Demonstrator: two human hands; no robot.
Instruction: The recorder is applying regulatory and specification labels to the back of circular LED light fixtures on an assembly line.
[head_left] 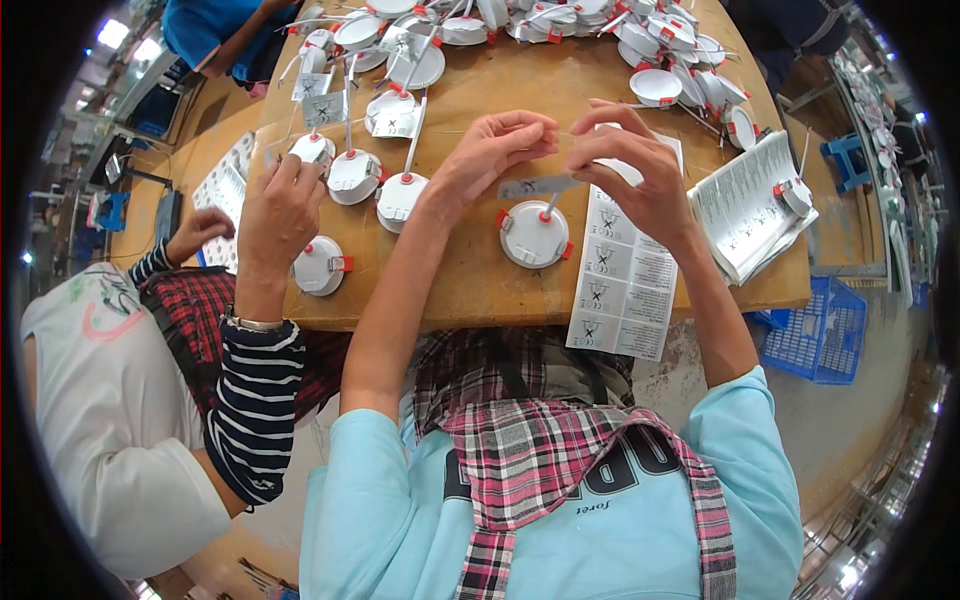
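Observation:
In front of me a round white downlight (535, 236) with red clips lies face down, its white cable rising from the back. A silver printed label (533, 187) sits level by that cable. My right hand (637, 168) is closed in a pinch at the label's right end. Just above the label, my left hand (500, 150) has its fingers bent and pressed together; what they hold, if anything, is hidden. A sheet of labels (625, 270) lies below my right hand and overhangs the table's front edge. Part of another white disc shows behind that hand.
A co-worker's hand (280, 205) works at my left, near several labelled downlights (354, 176). More downlights (655, 87) are heaped along the table's far side. A stack of printed sheets (755, 215) with a small white part on it lies right; a blue crate (820, 335) stands below.

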